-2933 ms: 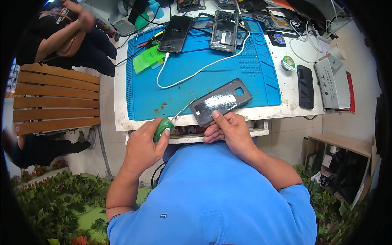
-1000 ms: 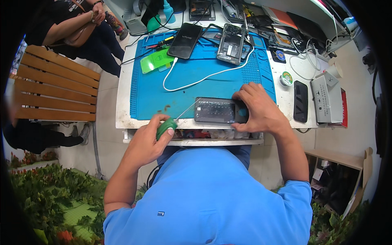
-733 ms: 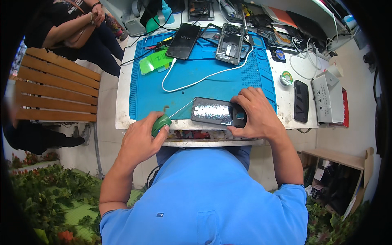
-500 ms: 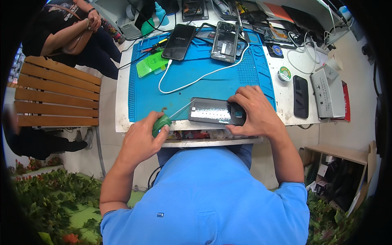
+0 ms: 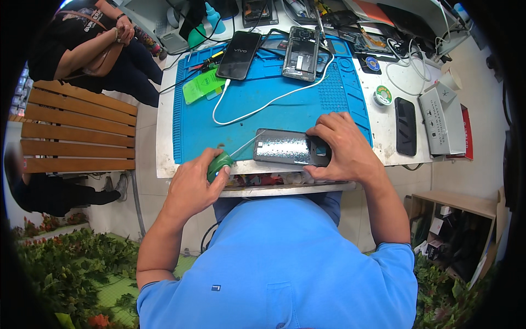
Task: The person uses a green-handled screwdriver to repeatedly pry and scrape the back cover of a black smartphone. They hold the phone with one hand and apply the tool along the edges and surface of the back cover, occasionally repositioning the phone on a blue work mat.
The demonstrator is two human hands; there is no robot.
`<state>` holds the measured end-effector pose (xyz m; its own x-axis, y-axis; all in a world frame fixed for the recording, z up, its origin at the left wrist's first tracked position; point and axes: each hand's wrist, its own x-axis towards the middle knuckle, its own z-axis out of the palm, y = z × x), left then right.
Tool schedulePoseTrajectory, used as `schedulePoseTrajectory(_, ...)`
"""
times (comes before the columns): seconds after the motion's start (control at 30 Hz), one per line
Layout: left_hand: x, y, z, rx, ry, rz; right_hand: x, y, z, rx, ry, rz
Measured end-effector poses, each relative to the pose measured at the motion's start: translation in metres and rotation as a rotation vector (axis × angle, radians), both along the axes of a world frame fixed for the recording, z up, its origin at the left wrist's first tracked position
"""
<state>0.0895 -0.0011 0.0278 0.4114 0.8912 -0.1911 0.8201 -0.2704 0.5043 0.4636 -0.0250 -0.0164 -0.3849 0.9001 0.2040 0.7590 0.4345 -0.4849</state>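
Gripping a green-handled screwdriver (image 5: 221,163), left hand (image 5: 193,183) faces right hand (image 5: 342,148) pinning phone (image 5: 285,148).

A white tabletop (image 5: 164,137) carries a blue work mat (image 5: 285,104); on the mat lie an opened phone (image 5: 287,148) near the front edge, a black phone (image 5: 239,47), a stripped phone (image 5: 301,53) and a white cable (image 5: 263,104); right of the mat, another black phone (image 5: 406,126) and a white box (image 5: 441,120).

Green-handled screwdriver (image 5: 221,163), blue mat (image 5: 285,104)
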Motion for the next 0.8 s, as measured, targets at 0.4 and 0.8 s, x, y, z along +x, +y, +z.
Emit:
schedulePoseTrajectory(0.4, -0.010, 0.003, -0.012, 0.098, -0.066, -0.049, 0.002, 0.001, -0.002, 0.003, 0.006, 0.019)
schedulePoseTrajectory(0.8, -0.011, 0.009, 0.001, 0.064, 0.004, -0.054, -0.025, -0.003, -0.006, 0.308, -0.266, 0.080)
